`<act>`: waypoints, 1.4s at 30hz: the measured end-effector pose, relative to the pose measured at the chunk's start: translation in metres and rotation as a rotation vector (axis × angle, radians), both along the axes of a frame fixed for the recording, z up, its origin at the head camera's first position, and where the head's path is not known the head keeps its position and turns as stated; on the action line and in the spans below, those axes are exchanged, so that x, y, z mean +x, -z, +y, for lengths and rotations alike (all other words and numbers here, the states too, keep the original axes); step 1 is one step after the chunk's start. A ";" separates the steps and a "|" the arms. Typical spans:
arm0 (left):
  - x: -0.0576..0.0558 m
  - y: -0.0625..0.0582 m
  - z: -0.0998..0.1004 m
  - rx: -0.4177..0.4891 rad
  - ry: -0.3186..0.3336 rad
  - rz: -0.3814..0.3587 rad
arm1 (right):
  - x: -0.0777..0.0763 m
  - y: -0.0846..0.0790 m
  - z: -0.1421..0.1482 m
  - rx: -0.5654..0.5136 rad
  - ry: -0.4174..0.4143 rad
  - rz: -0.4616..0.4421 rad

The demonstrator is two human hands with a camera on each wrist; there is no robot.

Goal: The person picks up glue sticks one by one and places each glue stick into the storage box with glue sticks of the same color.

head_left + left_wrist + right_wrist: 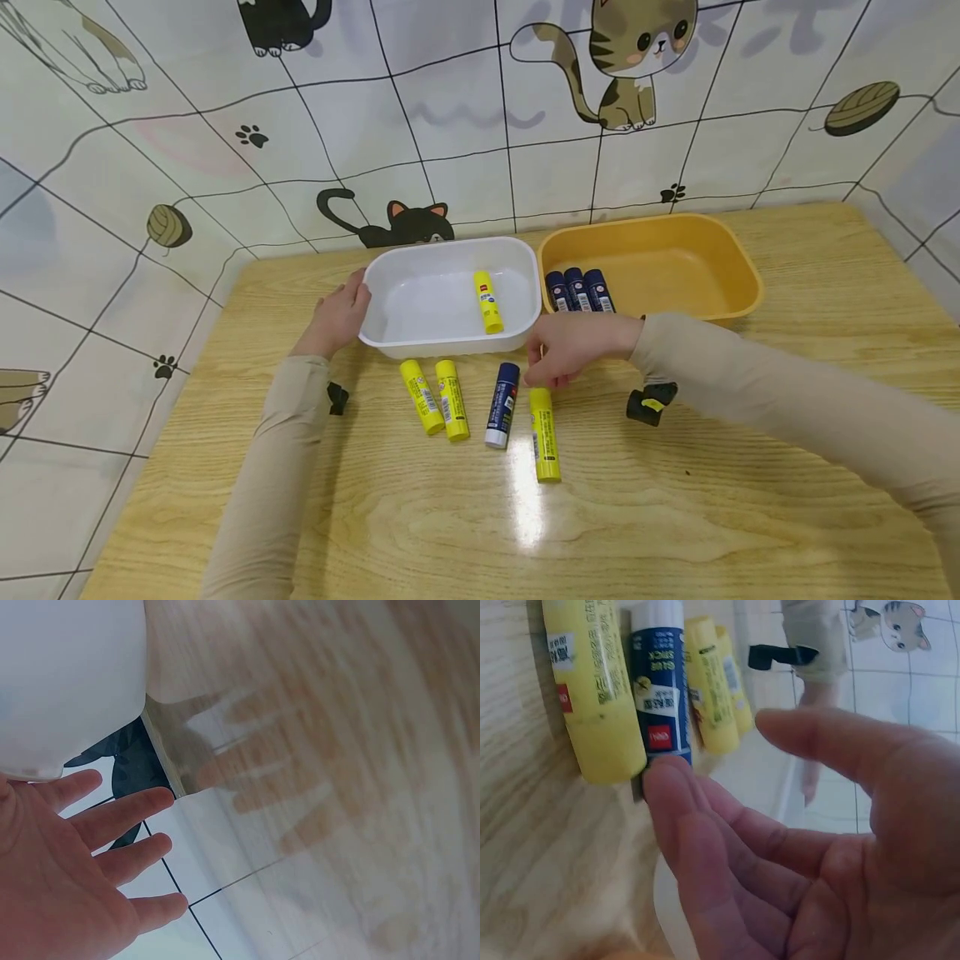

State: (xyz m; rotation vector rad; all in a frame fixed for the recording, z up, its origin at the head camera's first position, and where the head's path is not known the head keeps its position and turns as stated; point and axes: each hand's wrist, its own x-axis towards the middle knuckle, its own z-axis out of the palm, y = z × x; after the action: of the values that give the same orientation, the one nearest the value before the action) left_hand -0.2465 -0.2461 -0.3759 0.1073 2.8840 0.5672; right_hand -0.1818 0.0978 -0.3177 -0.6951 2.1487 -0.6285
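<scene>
My left hand [335, 317] touches the left end of a white plastic tub [450, 343]; in the left wrist view its fingers [124, 817] are spread beside the tub wall. A yellow glue stick [488, 302] lies inside that tub. My right hand [573, 343] hovers by the far ends of a yellow glue stick [546, 437] and a navy glue stick with a white end [502, 406]. In the right wrist view, thumb and fingers are apart with nothing between them. Two more yellow glue sticks [422, 397] [452, 401] lie left of the navy one.
A yellow-orange tub [675, 267] stands against the white tub's right side, with several navy glue sticks [577, 290] at its left end, partly hidden by my right hand. Both tubs sit near the back edge of the wooden table [637, 517], before a cat-patterned wall covering [465, 108].
</scene>
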 end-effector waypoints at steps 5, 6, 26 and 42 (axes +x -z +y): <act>0.000 0.000 -0.001 -0.001 -0.001 -0.001 | 0.003 0.010 -0.013 0.033 0.018 0.109; 0.001 0.000 -0.001 -0.002 -0.001 -0.001 | 0.003 0.012 -0.015 0.044 0.026 0.131; 0.002 0.000 0.001 0.031 0.012 0.029 | 0.026 0.040 -0.064 0.201 -0.034 0.632; 0.002 -0.001 0.001 0.040 -0.001 0.011 | 0.018 0.044 -0.071 0.126 -0.046 0.535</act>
State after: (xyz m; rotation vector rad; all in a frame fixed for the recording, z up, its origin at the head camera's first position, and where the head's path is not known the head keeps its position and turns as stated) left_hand -0.2448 -0.2452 -0.3751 0.1153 2.8838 0.6269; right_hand -0.1635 0.0265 -0.3621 -0.9174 2.6225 -0.2960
